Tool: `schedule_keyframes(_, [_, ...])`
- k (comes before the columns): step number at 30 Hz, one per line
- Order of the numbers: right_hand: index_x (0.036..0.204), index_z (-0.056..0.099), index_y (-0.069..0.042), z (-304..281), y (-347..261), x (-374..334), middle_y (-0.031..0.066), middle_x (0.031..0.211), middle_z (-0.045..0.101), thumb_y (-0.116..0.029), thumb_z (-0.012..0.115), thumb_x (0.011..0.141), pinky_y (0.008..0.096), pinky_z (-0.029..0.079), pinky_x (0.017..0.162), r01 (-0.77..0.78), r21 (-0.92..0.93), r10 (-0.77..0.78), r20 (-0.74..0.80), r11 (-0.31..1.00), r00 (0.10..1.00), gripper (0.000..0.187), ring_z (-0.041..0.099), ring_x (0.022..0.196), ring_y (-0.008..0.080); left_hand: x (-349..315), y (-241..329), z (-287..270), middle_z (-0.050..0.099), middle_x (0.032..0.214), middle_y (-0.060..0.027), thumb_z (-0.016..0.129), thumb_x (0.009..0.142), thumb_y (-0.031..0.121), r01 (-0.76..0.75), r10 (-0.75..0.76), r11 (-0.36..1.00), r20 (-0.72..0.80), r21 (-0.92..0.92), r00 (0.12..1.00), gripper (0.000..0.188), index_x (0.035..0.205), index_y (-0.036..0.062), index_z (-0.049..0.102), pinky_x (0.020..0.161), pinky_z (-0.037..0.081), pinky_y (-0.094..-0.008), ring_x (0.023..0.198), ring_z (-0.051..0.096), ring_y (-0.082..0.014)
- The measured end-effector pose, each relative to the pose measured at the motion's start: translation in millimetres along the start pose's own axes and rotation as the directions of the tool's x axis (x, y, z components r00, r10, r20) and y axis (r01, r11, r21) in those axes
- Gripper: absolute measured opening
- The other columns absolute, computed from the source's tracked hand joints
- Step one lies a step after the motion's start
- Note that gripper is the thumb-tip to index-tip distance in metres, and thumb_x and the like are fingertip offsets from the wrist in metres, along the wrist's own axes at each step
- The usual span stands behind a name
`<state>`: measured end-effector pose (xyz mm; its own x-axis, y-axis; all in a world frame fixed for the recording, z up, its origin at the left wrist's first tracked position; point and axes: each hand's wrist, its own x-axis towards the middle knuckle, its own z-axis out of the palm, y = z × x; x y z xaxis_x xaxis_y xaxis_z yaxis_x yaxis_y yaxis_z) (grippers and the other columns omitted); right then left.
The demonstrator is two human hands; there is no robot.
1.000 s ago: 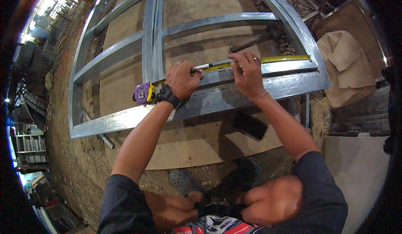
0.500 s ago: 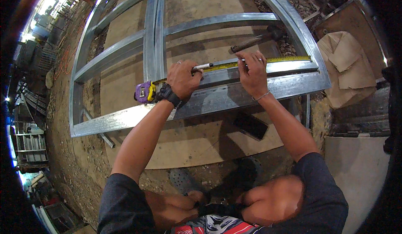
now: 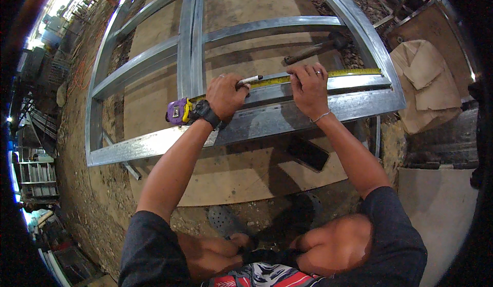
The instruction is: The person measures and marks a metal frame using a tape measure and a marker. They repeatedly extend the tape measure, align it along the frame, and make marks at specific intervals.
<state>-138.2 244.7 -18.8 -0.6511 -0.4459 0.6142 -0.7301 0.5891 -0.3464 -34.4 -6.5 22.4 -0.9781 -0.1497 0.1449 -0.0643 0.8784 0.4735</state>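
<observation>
A purple and yellow tape measure (image 3: 178, 112) lies on the left part of a galvanized steel frame, beside my left wrist. Its yellow blade (image 3: 354, 72) runs out to the right along a short steel tube (image 3: 354, 83), reaching nearly to the frame's right side. My left hand (image 3: 226, 97) is closed round a white marker (image 3: 250, 80), whose dark end points right above the blade. Further right, my right hand (image 3: 310, 84) has its fingers bent and pinched together over the blade at the tube. The wide front bar (image 3: 272, 116) of the frame passes under both wrists.
Behind the tube, a hammer (image 3: 313, 52) lies on the brown board (image 3: 241, 56) inside the frame. A dark phone (image 3: 307, 153) rests on the board nearer me. Folded brown paper (image 3: 426, 79) is at the right; a small ladder (image 3: 38, 179) stands far left.
The marker's dark end has tilted slightly upward. My right fingers have shifted a little left and downward along the blade. The tape measure's case has barely moved.
</observation>
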Motion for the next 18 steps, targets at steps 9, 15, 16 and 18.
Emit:
schedule_keyframes(9, [0.108, 0.072, -0.016, 2, -1, 0, 0.0093, 0.106, 0.067, -0.018, 0.065, 0.101, 0.0534, 0.036, 0.116, -0.011, -0.059, 0.014, 0.058, 0.998, 0.998, 0.01, 0.062, 0.11, 0.0339, 6, -10, 0, 0.074, 0.092, -0.0257, 0.068, 0.087, 0.03, 0.061, -0.051, 0.988, 0.075, -0.14, 0.996, 0.03, 0.099, 0.0049, 0.079, 0.081, 0.054, -0.0567, 0.09, 0.071, -0.0473])
schedule_keyframes(15, [0.108, 0.071, -0.015, 3, -2, 0, 0.0107, 0.107, 0.066, -0.018, 0.065, 0.102, 0.0535, 0.035, 0.117, -0.024, -0.076, 0.028, 0.057, 0.997, 0.998, 0.01, 0.061, 0.112, 0.0345, 9, -9, -6, 0.074, 0.09, -0.0261, 0.067, 0.086, 0.029, 0.107, -0.073, 0.968, 0.152, -0.227, 0.986, 0.031, 0.102, 0.0049, 0.079, 0.079, 0.056, -0.0538, 0.086, 0.072, -0.0469])
schedule_keyframes(16, [0.108, 0.071, -0.015, 3, -2, 0, 0.0109, 0.107, 0.066, -0.018, 0.064, 0.102, 0.0536, 0.035, 0.117, -0.025, -0.072, 0.03, 0.057, 0.997, 0.998, 0.01, 0.061, 0.112, 0.0346, 11, -10, -7, 0.074, 0.09, -0.0261, 0.068, 0.087, 0.029, 0.103, -0.064, 0.967, 0.166, -0.233, 0.984, 0.031, 0.103, 0.0051, 0.08, 0.079, 0.056, -0.0534, 0.086, 0.073, -0.0467])
schedule_keyframes(18, [0.108, 0.071, -0.014, 3, -2, 0, 0.011, 0.108, 0.066, -0.018, 0.064, 0.102, 0.0538, 0.035, 0.117, -0.031, -0.077, 0.037, 0.067, 0.997, 0.997, 0.01, 0.061, 0.113, 0.0347, 11, -10, -8, 0.074, 0.09, -0.0258, 0.068, 0.087, 0.03, 0.109, -0.066, 0.966, 0.184, -0.235, 0.981, 0.032, 0.103, 0.0055, 0.08, 0.079, 0.056, -0.0531, 0.086, 0.073, -0.0466])
